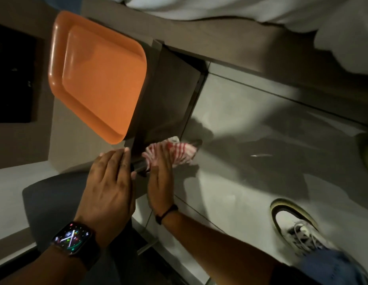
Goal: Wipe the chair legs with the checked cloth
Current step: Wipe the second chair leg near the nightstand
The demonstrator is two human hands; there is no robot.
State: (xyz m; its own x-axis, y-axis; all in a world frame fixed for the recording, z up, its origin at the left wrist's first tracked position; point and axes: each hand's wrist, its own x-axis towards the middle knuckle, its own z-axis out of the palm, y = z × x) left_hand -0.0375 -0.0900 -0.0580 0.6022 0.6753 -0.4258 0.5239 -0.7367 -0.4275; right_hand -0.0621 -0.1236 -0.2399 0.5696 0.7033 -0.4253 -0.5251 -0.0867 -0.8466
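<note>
The checked cloth (174, 154) is red and white. It is all bunched up and pressed against a dark chair leg (140, 167) down near the grey floor. The chair (96, 75) has an orange seat and leans over, tipped on its side.

Glossy orange plastic seat (96, 77); soft checked cloth (174, 154).

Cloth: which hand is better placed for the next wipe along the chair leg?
Right. The right hand already presses the cloth against the dark leg, while the left hand holds the leg, apparently bracing it, and has no cloth.
</note>
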